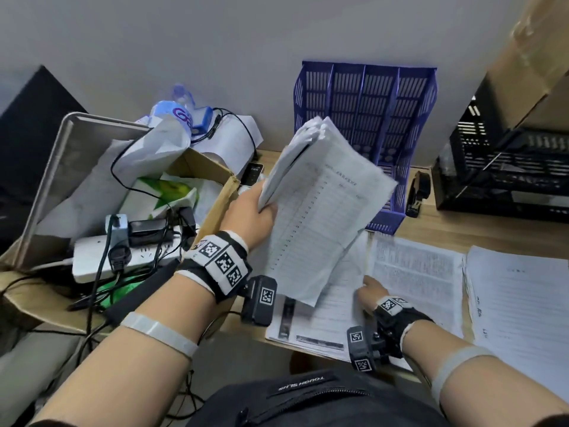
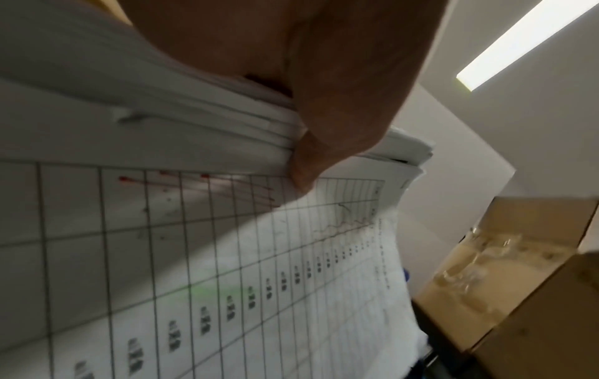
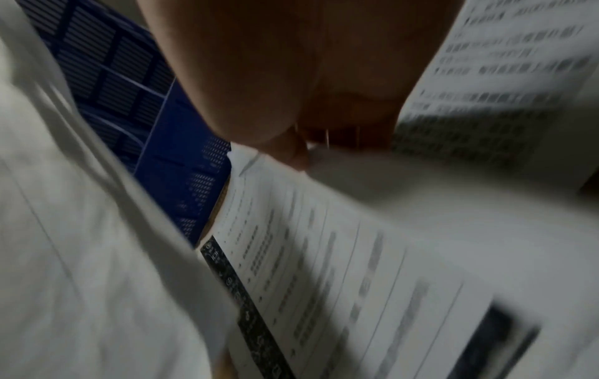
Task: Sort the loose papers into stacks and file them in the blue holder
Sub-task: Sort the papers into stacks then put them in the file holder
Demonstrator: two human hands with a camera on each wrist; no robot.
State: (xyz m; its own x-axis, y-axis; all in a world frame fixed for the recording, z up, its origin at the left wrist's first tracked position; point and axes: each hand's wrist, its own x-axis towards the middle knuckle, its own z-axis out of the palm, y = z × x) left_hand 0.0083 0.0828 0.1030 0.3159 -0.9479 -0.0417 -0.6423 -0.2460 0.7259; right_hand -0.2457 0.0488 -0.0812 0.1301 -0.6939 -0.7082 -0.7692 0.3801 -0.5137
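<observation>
My left hand (image 1: pixel 257 204) grips a thick stack of papers (image 1: pixel 317 208) by its left edge and holds it tilted in the air in front of the blue holder (image 1: pixel 368 118). In the left wrist view the thumb (image 2: pixel 304 164) presses on the stack of papers (image 2: pixel 201 256), whose top sheet is a ruled table. My right hand (image 1: pixel 371 288) is low on the desk, its fingers on the papers lying there (image 1: pixel 418 272). In the right wrist view the fingertips (image 3: pixel 291 151) touch the corner of a printed sheet (image 3: pixel 324 256), with the blue holder (image 3: pixel 168 159) behind. The holder's slots look empty.
Another paper pile (image 1: pixel 517 309) lies at the right. A black stapler (image 1: pixel 417 192) and a black crate (image 1: pixel 505 171) stand right of the holder. At the left are a cardboard box (image 1: pixel 215 192), a power strip (image 1: pixel 123 257) with cables and a metal tray (image 1: pixel 55 180).
</observation>
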